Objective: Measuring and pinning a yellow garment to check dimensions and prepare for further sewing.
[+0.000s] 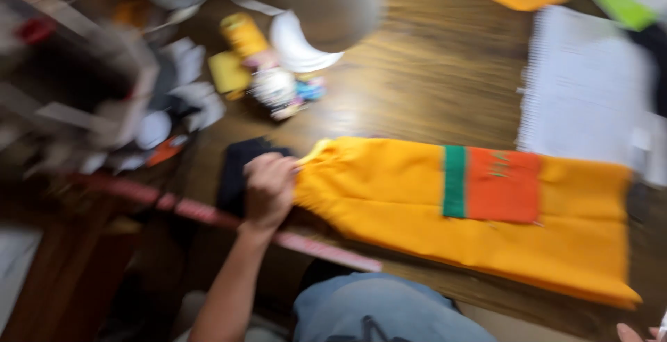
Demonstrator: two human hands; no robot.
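blurred view down onto a wooden table [417, 85]. a long yellow cloth [417, 203] lies flat across the middle, with a green stripe [454, 181] and an orange patch [504, 184] toward its right end. the left hand [267, 189] is closed in a loose fist on the cloth's left end, gripping it beside a dark cloth [240, 168]. only the fingertips of the right hand [636, 333] show at the bottom right corner; cannot tell how open it is. a pink tape [208, 213] runs under the left wrist. a white notebook [583, 92] lies at the right. at the left, a blurred box [76, 99] holds jumbled scraps, too smeared to tell apart.
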